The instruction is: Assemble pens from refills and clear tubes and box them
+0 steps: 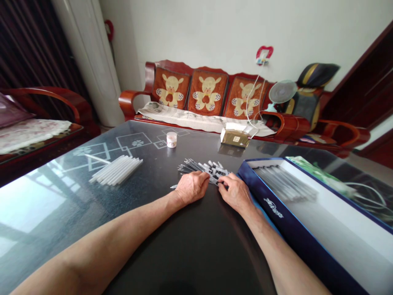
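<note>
My left hand [194, 186] is closed in a pinch over the dark table. A pointed grey pen tip [174, 187] sticks out on its left side, and the fingers cover the rest of the pen. Close by on the right, my right hand [235, 190] has its thumb and fingers curled together; what they pinch is mostly hidden. Just beyond both hands lies a loose pile of thin refills [190, 165] with metal tips, along with short white and grey pen parts [215, 165]. Off to the left, several white pen barrels [118, 171] lie side by side, one apart behind them.
Beside my right arm stands a long blue box [276, 209] with several grey pens [285, 182] inside. A green-and-white packet [319, 174] and a cable lie beyond it. Farther back are a small round jar [171, 139] and a tissue box [235, 137].
</note>
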Tool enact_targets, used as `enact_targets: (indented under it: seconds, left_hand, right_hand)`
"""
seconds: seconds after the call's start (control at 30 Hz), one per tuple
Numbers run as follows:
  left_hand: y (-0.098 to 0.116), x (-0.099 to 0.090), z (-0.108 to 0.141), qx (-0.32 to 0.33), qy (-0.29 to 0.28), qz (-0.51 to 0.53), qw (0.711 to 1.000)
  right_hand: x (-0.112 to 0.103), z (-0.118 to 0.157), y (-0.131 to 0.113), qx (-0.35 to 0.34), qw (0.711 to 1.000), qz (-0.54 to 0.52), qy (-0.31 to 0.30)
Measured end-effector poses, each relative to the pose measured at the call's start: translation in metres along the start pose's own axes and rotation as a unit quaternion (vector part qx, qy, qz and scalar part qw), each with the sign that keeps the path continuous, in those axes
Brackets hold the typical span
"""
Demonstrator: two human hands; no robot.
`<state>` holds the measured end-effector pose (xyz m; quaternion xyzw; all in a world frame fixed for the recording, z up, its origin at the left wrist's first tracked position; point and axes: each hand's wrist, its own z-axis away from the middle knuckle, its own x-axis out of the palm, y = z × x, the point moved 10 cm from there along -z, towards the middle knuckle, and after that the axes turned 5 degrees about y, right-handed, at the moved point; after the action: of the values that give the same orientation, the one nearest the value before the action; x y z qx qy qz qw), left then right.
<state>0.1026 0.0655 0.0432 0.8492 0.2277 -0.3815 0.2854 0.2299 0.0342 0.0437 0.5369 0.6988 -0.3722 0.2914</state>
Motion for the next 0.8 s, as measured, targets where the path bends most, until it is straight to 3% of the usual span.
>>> enact_targets:
  seconds: [0.1, 0.3, 0.47, 0.63, 0.8]
  left_hand:
    - [-0.002, 0.0, 0.0, -0.006, 0.001, 0.004, 1.0]
    - [-0.003, -0.002, 0.0, 0.003, 0.022, 0.012, 1.0]
    - [0.003, -0.005, 0.001, 0.03, 0.038, 0.028, 0.998]
    - [-0.007, -0.011, -0.002, 0.002, 0.074, 0.012, 0.997]
    - [-0.032, -0.027, -0.005, -0.056, 0.15, -0.021, 0.987]
  right_hand:
    - [-0.004, 0.0, 0.002, 0.002, 1.0, -0.007, 0.019]
    - [-0.028, 0.0, 0.01, 0.039, 0.982, -0.106, 0.154]
    - [-0.017, -0.002, 0.018, 0.122, 0.958, -0.217, 0.141]
    - [-0.022, -0.003, 0.0, 0.031, 0.972, -0.178, 0.15]
    - [-0.007, 0.0, -0.036, -0.061, 0.98, -0.182, 0.052]
